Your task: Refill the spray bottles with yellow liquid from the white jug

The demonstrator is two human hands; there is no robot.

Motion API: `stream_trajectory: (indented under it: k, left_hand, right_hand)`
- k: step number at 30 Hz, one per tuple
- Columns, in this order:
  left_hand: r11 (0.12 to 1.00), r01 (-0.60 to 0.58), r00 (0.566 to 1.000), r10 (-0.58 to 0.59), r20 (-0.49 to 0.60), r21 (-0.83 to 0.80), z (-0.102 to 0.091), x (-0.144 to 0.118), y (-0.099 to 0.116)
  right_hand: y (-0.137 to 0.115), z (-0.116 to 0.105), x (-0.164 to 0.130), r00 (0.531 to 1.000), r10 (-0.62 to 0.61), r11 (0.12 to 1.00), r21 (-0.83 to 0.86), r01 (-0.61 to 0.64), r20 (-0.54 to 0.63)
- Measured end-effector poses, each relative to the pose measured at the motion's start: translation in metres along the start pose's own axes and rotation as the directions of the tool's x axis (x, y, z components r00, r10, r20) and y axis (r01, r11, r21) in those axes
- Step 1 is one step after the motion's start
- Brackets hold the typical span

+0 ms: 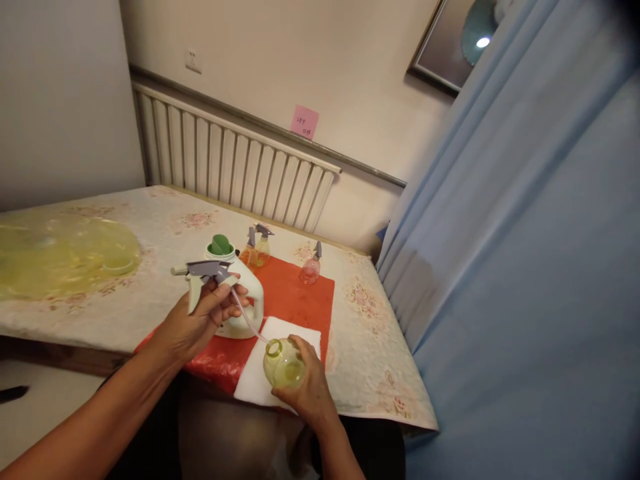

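- Sprayer head [203, 275] sits in our left hand [200, 320], fingers clenched round its neck, trigger hanging down, nozzle pointing left.
- Its dip tube [246, 320] slants down and right; the tip is just at the bottle mouth, and we can't tell if it's inside.
- Round yellow bottle [284, 363] is gripped by our right hand [307, 387], fingers wrapped round the body, mouth tilted up-left toward the tube.
- Bottle is held over the white cloth [295, 333] on the red mat [295, 297], near edge of the worktop [370, 333].
- White jug with green cap [235, 287] stands just behind the left hand; three small spray bottles [260, 247] further back.
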State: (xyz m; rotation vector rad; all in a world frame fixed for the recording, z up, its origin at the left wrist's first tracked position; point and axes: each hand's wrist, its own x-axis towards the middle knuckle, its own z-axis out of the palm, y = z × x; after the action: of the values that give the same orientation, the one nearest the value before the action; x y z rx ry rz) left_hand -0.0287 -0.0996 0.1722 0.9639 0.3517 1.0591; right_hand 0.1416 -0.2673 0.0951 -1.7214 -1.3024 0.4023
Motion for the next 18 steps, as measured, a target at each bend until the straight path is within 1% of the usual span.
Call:
stream_trajectory:
  k: [4,6,8,10,14,18]
  left_hand:
    - [0.995,-0.015,0.999,0.009,0.053,0.099,0.005,-0.007,-0.014]
    - [0.978,-0.002,0.997,-0.015,0.082,0.209,0.008,-0.012,-0.024]
    - [0.941,0.016,0.994,-0.053,0.100,0.339,0.009,-0.016,-0.032]
    - [0.904,0.033,0.989,-0.092,0.118,0.427,0.008,-0.020,-0.040]
    - [0.880,0.064,0.967,-0.172,0.190,0.471,0.007,-0.024,-0.045]
    - [0.845,0.066,0.957,-0.204,0.205,0.531,0.008,-0.026,-0.041]
  right_hand:
    - [-0.002,0.003,0.001,1.000,-0.010,1.000,0.023,0.010,0.019]
    - [-0.003,0.005,0.001,1.000,-0.010,1.000,0.029,0.010,0.019]
    - [-0.005,0.007,0.002,1.000,0.002,0.999,0.034,-0.002,0.014]
    - [-0.007,0.008,0.001,1.000,0.018,0.999,0.046,-0.019,0.014]
    - [-0.013,0.008,0.001,0.997,0.064,0.995,0.071,-0.067,0.031]
    - [-0.018,0.007,0.000,0.990,0.127,0.985,0.107,-0.133,0.058]
